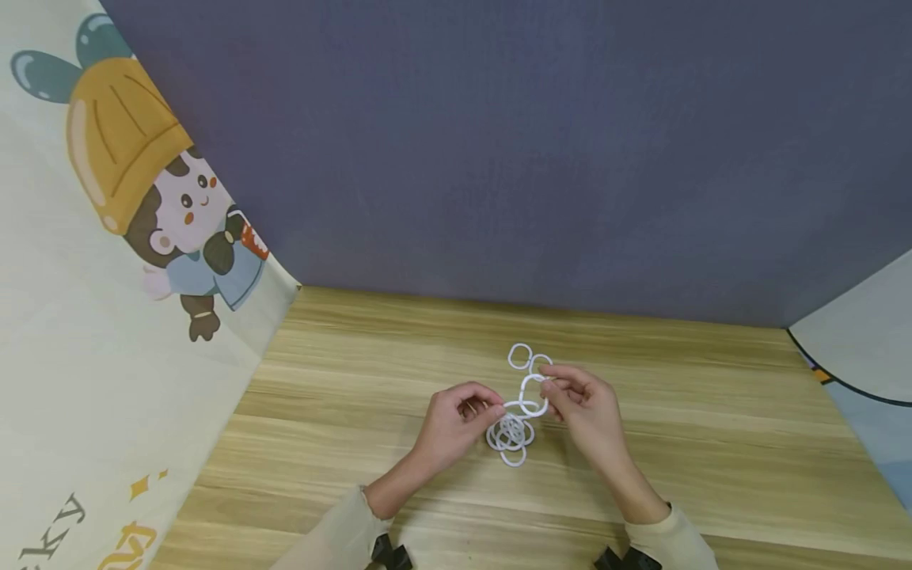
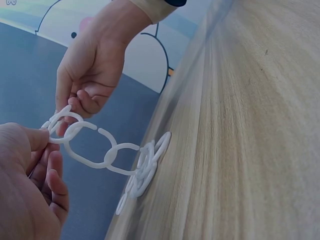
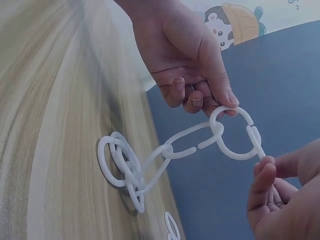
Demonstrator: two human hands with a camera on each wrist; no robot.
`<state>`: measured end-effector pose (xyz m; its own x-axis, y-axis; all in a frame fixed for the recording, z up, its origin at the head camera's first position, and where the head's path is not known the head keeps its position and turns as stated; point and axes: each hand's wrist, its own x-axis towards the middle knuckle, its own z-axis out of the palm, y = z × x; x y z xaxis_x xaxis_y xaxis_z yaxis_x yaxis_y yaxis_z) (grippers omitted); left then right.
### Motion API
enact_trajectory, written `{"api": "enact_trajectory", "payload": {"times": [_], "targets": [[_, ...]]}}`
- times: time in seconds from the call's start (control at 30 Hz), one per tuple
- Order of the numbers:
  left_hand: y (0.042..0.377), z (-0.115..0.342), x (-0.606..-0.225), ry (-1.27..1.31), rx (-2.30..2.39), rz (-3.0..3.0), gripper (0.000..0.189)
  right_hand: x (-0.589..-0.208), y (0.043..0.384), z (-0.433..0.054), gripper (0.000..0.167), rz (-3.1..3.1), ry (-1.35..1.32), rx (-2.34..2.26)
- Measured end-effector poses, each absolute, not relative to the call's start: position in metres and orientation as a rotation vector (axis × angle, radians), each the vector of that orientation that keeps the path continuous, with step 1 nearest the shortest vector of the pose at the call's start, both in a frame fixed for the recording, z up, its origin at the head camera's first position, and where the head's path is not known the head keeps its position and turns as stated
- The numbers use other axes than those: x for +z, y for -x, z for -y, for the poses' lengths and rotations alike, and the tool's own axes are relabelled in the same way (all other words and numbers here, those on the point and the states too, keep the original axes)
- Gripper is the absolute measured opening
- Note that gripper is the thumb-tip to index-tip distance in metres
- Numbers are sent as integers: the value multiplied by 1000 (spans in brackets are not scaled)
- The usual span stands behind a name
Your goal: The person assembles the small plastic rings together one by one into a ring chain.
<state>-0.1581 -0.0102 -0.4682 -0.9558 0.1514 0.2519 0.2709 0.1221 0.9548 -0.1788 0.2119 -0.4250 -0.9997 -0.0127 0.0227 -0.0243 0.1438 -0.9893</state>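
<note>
My left hand [image 1: 456,419] pinches a white plastic chain link [image 3: 240,157] between thumb and fingertips, above the table. A gap shows in this link's side. My right hand [image 1: 587,408] pinches another white link [image 3: 258,142], which overlaps the left-held one right at that gap. From the left-held link hangs a chain of white links [image 2: 82,160], each with a small gap. Its lower end is bunched into a pile [image 2: 162,145] on the wood.
Two loose white links [image 1: 510,356] lie on the wooden table [image 1: 356,356] beyond my hands. A dark blue-grey panel [image 1: 534,158] rises behind the table. A printed cartoon sheet [image 1: 50,261] stands at the left, another pale panel [image 1: 862,340] at the right.
</note>
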Motion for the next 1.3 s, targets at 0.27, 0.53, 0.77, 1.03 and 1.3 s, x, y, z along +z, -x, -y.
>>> {"api": "enact_trajectory", "payload": {"times": [0.27, 0.53, 0.77, 1.03, 1.3], "targets": [[157, 10, -465, 442, -2004, 2312, 9, -419, 177, -214, 17, 2342, 69, 2140], [159, 10, -466, 479, -1998, 2361, 12, -416, 174, -213, 10, 2329, 107, 2165], [159, 8, -465, 480, -1996, 2323, 13, -414, 171, -212, 9, 2298, 124, 2161], [161, 4, -462, 423, -2035, 2265, 14, -416, 169, -211, 9, 2319, 139, 2183], [163, 1, -461, 342, -2054, 2237, 12, -419, 166, -210, 13, 2383, 107, 2233]]}}
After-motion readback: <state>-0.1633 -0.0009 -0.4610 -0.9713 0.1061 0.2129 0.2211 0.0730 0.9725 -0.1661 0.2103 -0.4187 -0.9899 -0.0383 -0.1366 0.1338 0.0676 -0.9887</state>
